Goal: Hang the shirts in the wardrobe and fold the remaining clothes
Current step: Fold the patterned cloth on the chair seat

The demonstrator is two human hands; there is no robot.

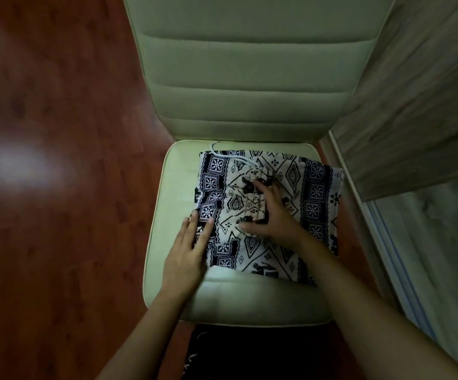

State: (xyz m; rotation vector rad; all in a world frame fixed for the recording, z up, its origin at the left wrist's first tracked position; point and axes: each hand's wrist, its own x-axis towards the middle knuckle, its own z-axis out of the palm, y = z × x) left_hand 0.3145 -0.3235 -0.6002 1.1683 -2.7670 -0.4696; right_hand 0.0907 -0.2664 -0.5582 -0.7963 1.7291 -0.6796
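Left hand [189, 250] lies flat, fingers straight and close together, pressing the left edge of a black-and-white patterned garment [313, 193]. Right hand [273, 218] rests at the garment's middle, fingers spread and only slightly bent over a gathered waistband [258, 187]; it appears to press rather than grasp.

The garment (probably trousers or shorts, given the white drawstring [217, 149] at its far edge) sits folded into a rough rectangle on the cream chair seat [173, 187], lower centre of the frame. This piece looks nearly folded, perhaps needing one more fold or a smoothing.

No shirts, hangers or other loose clothes are visible, so how much of the task remains cannot be told. Reddish wooden floor [58, 187] fills the left; a wood-grain panel [414, 105] stands upper right.
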